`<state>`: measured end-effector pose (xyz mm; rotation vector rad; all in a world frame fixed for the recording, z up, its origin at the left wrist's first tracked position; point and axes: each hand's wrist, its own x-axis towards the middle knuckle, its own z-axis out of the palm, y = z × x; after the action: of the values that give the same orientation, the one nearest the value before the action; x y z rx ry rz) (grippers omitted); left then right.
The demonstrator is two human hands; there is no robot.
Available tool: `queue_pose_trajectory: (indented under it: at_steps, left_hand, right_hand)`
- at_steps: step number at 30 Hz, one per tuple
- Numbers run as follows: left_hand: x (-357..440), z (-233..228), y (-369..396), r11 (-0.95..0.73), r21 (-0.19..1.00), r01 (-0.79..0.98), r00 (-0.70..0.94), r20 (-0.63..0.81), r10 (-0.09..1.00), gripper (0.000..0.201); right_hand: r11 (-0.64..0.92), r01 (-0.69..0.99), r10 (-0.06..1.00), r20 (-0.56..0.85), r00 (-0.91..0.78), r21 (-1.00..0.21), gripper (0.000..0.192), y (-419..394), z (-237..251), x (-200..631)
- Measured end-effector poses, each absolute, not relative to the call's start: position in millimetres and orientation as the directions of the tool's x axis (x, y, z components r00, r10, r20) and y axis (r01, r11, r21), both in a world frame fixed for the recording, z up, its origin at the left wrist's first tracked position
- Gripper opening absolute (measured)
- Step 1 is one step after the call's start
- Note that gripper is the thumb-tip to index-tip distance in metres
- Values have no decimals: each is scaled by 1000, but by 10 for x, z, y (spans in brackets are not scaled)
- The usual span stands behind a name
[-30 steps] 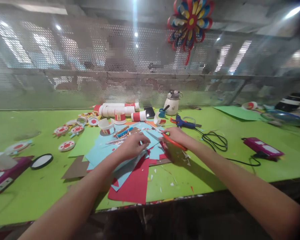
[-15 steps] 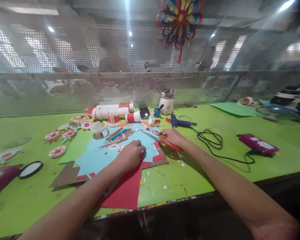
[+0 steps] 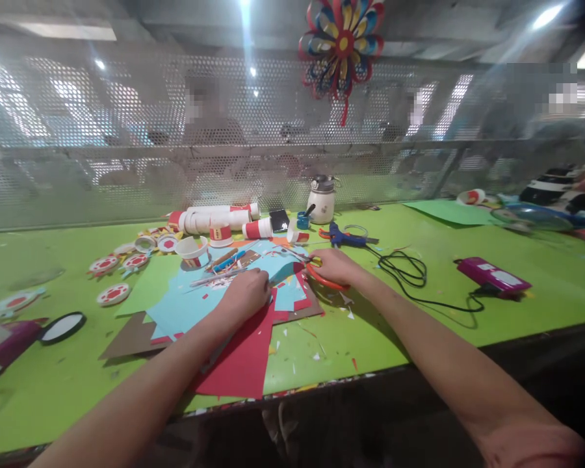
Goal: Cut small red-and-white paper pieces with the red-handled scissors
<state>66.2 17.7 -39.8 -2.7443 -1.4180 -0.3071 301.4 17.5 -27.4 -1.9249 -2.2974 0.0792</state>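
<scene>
My right hand [image 3: 334,268] is closed round the orange handles of a pair of scissors [image 3: 325,281]. The blades reach left over the paper pile, across a light blue paper sheet [image 3: 285,270] whose edge curves upward. My left hand [image 3: 249,292] is closed at the near edge of that sheet, fingertips mostly hidden. Under it lie a red paper sheet [image 3: 241,364], brown card [image 3: 131,339] and green paper [image 3: 143,289]. Blue and brown pens [image 3: 229,261] and paper scraps rest on the pile just beyond my left hand.
Paper cups [image 3: 193,249] and red-and-white paper discs [image 3: 114,294] lie at the left. A blue glue gun [image 3: 344,236] with a black cord joins a purple box [image 3: 494,275] at the right. A white bottle [image 3: 320,200] stands by the perforated screen [image 3: 146,175].
The scissors' blades have shifted and the blue sheet now bends upward beside them. My left hand has moved slightly left. The whole view has shifted a little.
</scene>
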Motion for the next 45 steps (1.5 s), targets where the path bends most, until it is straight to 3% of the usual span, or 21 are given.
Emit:
queue_pose_trajectory:
  at_steps: [8, 17, 23, 31, 39, 42, 45]
  left_hand:
    - [596, -372, 215, -572, 173, 802, 548, 169, 819, 25]
    - [579, -420, 150, -699, 327, 636, 696, 146, 703, 27]
    - [561, -456, 183, -725, 345, 596, 723, 160, 672, 31]
    - [545, -426, 153, -740, 336, 582, 733, 176, 657, 26]
    - [535, -417, 154, -737, 329, 591, 726, 182, 663, 24]
    - [532, -410, 177, -705, 403, 584, 667, 257, 699, 26]
    - [543, -371, 197, -619, 581, 529, 532, 341, 775, 27]
  right_hand:
    - [200, 967, 979, 74, -190, -157, 26, 158, -174, 3088]
    - [250, 967, 966, -61, -253, -54, 22, -67, -120, 2956]
    - [185, 982, 983, 5, -185, -38, 23, -89, -70, 2969]
    - [90, 963, 983, 179, -44, -254, 27, 790, 63, 3160]
    - [189, 764, 981, 145, -126, -617, 26, 1172, -90, 3029]
    - [230, 601, 973, 172, -153, -765, 27, 1072, -62, 3063]
    - [280, 387, 955, 215, -204, -879, 26, 842, -13, 3060]
